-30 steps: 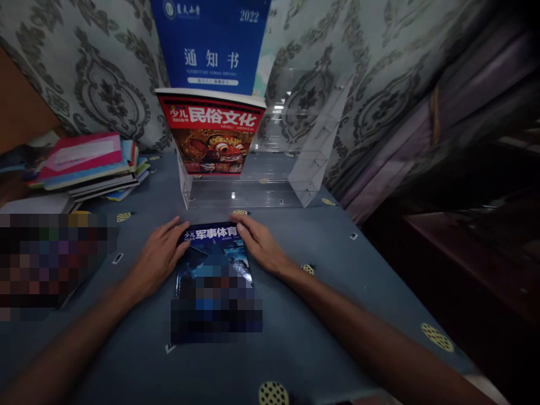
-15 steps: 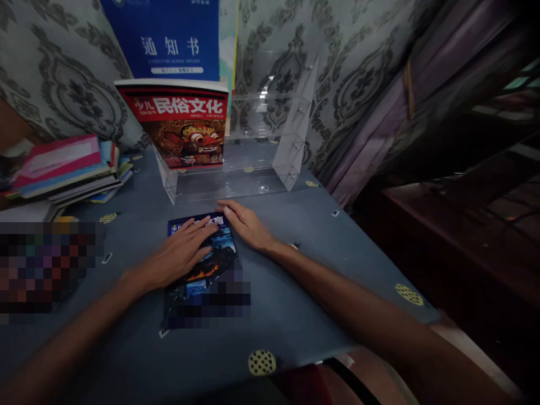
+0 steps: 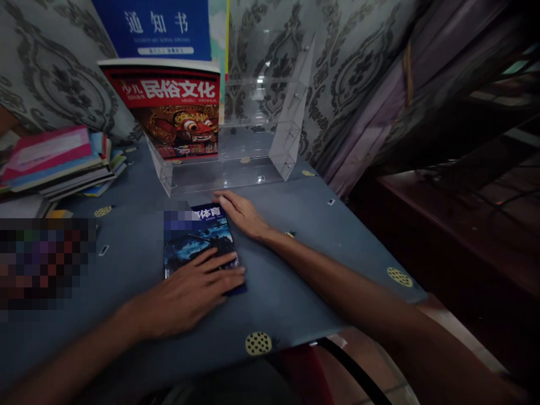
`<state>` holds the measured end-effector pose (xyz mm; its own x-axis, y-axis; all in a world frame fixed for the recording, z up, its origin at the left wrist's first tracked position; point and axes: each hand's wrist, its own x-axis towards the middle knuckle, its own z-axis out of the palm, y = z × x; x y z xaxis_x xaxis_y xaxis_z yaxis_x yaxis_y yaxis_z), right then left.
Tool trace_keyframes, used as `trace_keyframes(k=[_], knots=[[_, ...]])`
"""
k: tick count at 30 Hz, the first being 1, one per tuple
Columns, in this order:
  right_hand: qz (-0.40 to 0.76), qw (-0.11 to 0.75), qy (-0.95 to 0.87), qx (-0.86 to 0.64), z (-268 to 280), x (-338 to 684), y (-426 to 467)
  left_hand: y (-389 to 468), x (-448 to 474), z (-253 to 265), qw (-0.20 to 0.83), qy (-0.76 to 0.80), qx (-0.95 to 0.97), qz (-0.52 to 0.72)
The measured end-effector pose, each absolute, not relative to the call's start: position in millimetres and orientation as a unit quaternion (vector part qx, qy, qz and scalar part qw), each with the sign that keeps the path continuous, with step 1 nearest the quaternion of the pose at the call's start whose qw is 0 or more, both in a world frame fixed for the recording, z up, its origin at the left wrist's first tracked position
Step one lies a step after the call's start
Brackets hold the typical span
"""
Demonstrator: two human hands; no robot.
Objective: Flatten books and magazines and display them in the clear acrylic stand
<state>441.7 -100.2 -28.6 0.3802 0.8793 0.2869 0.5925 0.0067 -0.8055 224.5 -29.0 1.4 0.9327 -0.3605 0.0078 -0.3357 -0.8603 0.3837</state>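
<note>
A dark blue book with white lettering lies flat on the table, part of its cover blurred out. Across its lower half rests my left hand, palm down with the fingers spread. My right hand is beside the book's upper right corner, its fingers stretched out and the hand lying on its edge. Behind them stands a clear acrylic rack. On its left side it bears a red book and, further back, a blue folder-like cover.
Several stacked books lie at the far left, with a pixelated patch in front of them. The blue-grey tablecloth has pineapple prints. A patterned curtain hangs behind, and dark furniture stands at the right.
My left hand has slid down the book from its top to its lower part, uncovering the upper cover. My right hand stays by the upper right corner. The view has shifted slightly.
</note>
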Motion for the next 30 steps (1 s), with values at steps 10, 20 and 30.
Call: trace_keyframes(k=[10,20,30], knots=[[0.148,0.465,-0.533,-0.691,-29.5,441.1,-100.2,-38.4,212.0,6.9,0.229,-0.199,0.951,-0.055],[0.113,0.422,-0.569,-0.697,-30.3,437.7,-103.5,50.1,229.3,-6.0,0.244,0.140,0.945,0.166],[0.019,0.273,-0.683,-0.678,-25.6,416.6,-95.2,84.7,229.6,-20.8,0.302,0.191,0.911,0.206]])
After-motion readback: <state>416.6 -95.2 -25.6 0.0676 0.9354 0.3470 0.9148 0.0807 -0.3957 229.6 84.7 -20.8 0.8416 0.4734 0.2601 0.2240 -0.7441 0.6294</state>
